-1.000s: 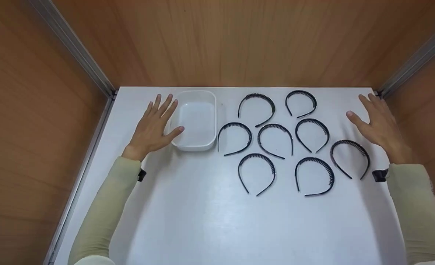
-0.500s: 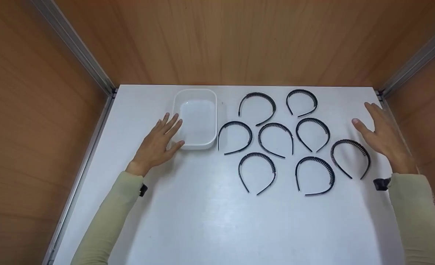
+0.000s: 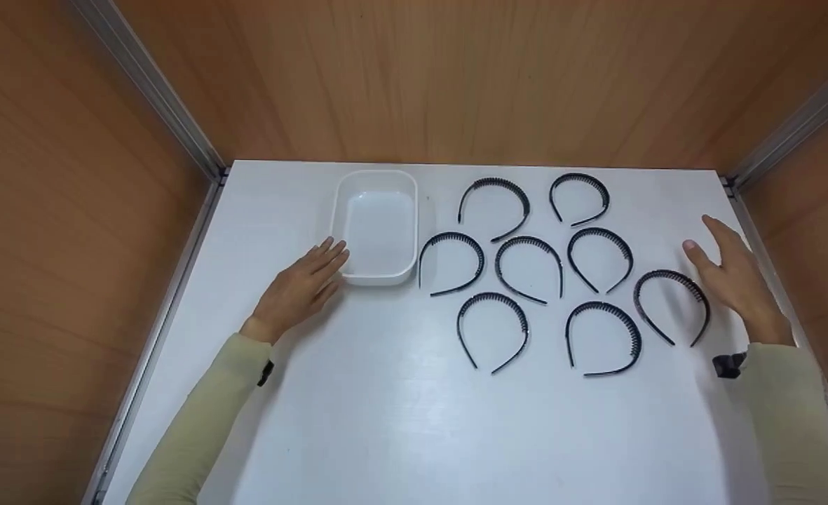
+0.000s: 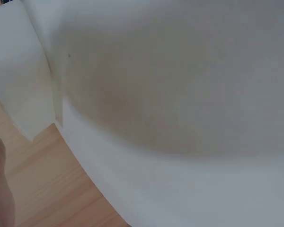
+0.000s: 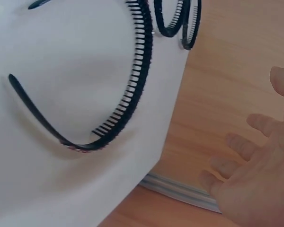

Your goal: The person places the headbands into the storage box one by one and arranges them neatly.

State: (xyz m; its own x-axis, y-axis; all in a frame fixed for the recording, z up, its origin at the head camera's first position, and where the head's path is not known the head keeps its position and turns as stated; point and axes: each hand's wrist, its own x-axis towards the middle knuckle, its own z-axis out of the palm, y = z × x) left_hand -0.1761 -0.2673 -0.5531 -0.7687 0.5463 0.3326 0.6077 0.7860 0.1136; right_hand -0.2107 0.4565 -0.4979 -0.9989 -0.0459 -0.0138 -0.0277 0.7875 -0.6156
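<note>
My left hand, fingers straight, overlaps the near left corner of a white rectangular plastic tub in the head view. My right hand is held at the table's right side with fingers extended and nothing in them. Nearest to it lies a black toothed headband, also large in the right wrist view, where the right hand shows its spread fingers. Several similar black headbands lie flat between the hands, among them one just right of the tub and one toward the front.
The white table is enclosed by wooden panels at the back and both sides. Metal rails run along the panel corners.
Both hands have drawn back toward the front, and the right has also shifted slightly right. The left hand's fingers have come closer together. The tub and headbands stay in place.
</note>
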